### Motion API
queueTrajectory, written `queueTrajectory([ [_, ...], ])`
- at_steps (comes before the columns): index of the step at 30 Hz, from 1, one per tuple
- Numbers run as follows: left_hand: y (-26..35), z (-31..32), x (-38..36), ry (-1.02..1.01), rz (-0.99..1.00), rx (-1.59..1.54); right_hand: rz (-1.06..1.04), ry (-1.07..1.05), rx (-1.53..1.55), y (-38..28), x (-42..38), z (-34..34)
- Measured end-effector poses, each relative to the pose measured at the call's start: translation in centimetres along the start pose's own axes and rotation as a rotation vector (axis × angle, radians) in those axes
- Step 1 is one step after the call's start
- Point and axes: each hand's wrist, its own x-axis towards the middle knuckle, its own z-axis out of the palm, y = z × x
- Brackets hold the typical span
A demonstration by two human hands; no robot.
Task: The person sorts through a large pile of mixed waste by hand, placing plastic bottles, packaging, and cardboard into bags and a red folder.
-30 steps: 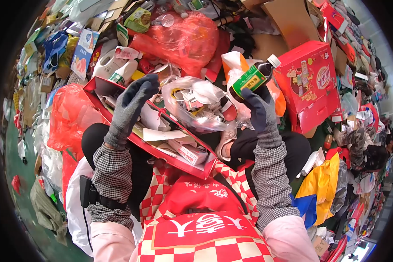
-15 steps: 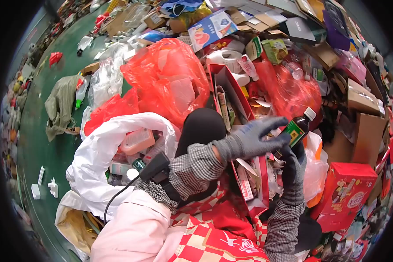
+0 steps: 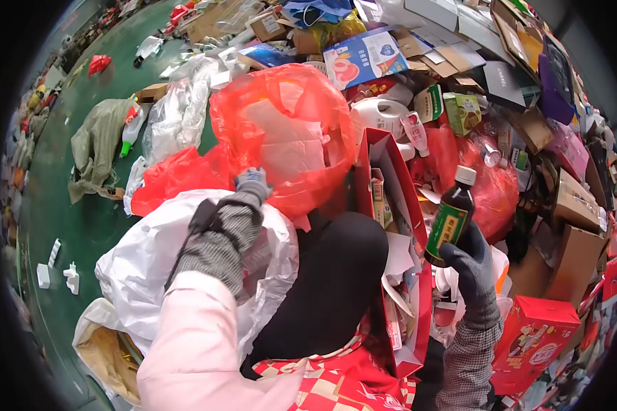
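My right hand [image 3: 472, 264], in a grey glove, is closed around the lower part of a dark brown bottle [image 3: 452, 216]. This bottle has a white cap and a green and yellow label, and stands nearly upright. To the left, my gloved left hand [image 3: 253, 183] is closed at the lower left edge of a translucent red plastic bag [image 3: 322, 181]; its fingertips are partly hidden. The bag's mouth faces me, with pale sheets showing inside. Below my left forearm lies a white plastic bag [image 3: 140, 257], its contents mostly covered.
A long red box [image 3: 421, 294] with papers and small cartons lies between my knee and right hand. Right of it sits a red gift box [image 3: 538, 342]. Cardboard, bags and a white jug [image 3: 380, 116] are heaped beyond. Green floor [image 3: 55, 185] shows at left.
My left hand has left the bottle and swung left to the red bag, whose mouth now gapes wider. My right hand still holds the bottle, now more upright.
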Motion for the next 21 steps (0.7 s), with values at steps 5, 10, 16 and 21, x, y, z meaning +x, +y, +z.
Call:
queueTrajectory([
  [5, -6.5, -0.3, -6.8, 0.625, 0.139, -0.38, -0.151, -0.37, 0.031, -2.6, 7.6, 6.2],
  [10, -8.3, -1.5, -11.4, 0.879, 0.343, -0.513, -0.592, -0.062, -0.703, -2.1, 12.2, 10.2],
  [16, -8.1, -2.3, -11.1, 0.632, 0.318, -0.551, -0.278, 0.129, -0.12, 1.2, 3.4, -9.7],
  [21, -0.8, -8.5, -11.8, 0.743, 0.596, -0.246, 0.504, 0.036, -0.245, 17.0, -5.0, -19.6],
])
